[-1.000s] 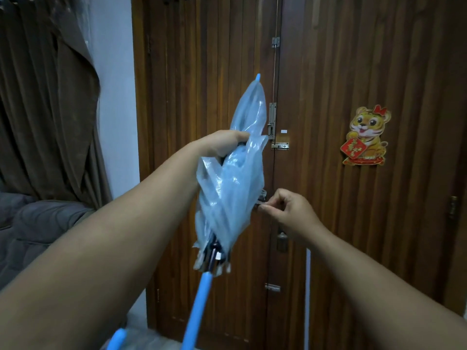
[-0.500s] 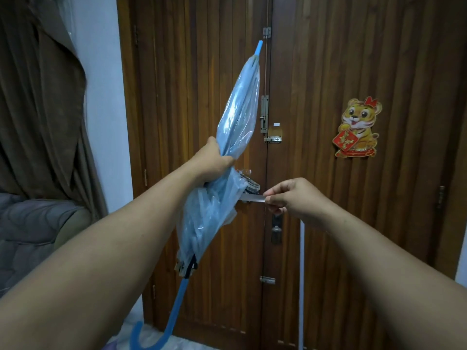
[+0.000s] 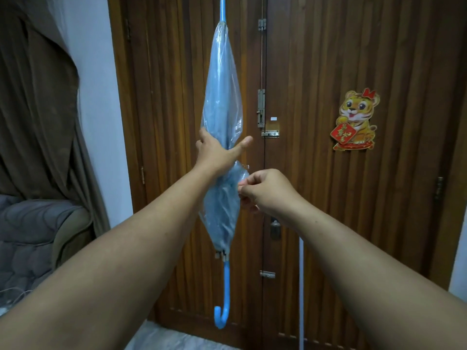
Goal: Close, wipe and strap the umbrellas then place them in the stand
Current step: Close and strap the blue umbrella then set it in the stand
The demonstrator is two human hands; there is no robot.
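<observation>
Two bare arms reach forward from the near edge toward a closed umbrella (image 3: 222,117) held upright in front of a dark wooden double door (image 3: 328,173). Its canopy is clear, pale blue plastic, gathered loosely around the shaft, with the blue tip pointing up and the blue hooked handle (image 3: 223,311) hanging at the bottom, above the floor. The left hand (image 3: 217,152) grips the umbrella around its middle, fingers wrapped behind the plastic and the thumb stretched out to the right. The right hand (image 3: 265,190) sits just below and to the right, its fingertips pinched together against the canopy's right edge; what exactly they pinch is too small to tell. On the right door panel hangs a cartoon tiger sticker (image 3: 355,120) holding a red sign. Metal bolts (image 3: 261,107) run down the seam between the doors. At far left are a brown curtain (image 3: 38,109) and a grey cushioned seat (image 3: 30,236).
</observation>
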